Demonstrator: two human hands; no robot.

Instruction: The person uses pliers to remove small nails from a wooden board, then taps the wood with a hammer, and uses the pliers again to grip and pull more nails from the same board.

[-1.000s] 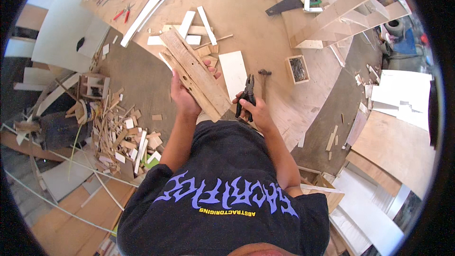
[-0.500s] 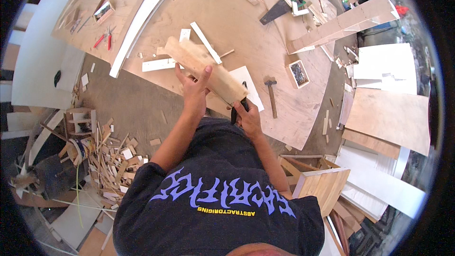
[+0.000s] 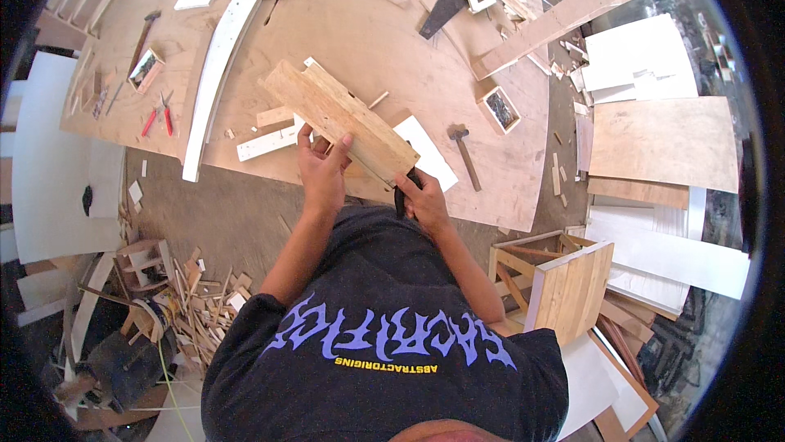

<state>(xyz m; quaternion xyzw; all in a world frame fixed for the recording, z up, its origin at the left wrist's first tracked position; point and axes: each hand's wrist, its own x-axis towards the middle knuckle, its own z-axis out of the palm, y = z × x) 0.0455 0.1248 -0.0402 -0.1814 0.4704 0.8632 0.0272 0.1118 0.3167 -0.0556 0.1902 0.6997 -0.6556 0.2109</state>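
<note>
I hold a long light-brown wooden piece (image 3: pixel 347 119) slantwise over the near edge of the table, its broad face turned up. My left hand (image 3: pixel 321 170) grips its near side around the middle, thumb against the edge and fingers partly hidden beneath. At its near right end my right hand (image 3: pixel 425 201) is closed around a black-handled tool (image 3: pixel 400 201), with the thumb close to the wood. The tool's working end is hidden. Below the wooden piece lie a white strip (image 3: pixel 268 144) and a white panel (image 3: pixel 427 154).
On the plywood table (image 3: pixel 343 41) lie a hammer (image 3: pixel 465 157), red-handled pliers (image 3: pixel 159 115), a handsaw (image 3: pixel 446 10), a small open box (image 3: pixel 499 109) and a long curved white strip (image 3: pixel 219 58). Wood scraps (image 3: pixel 208 299) heap on the floor at left. A wooden frame (image 3: pixel 564 287) stands at right.
The wooden piece has tilted so that more of its broad face shows. Both hands keep their hold on it and on the tool. The whole view has turned slightly.
</note>
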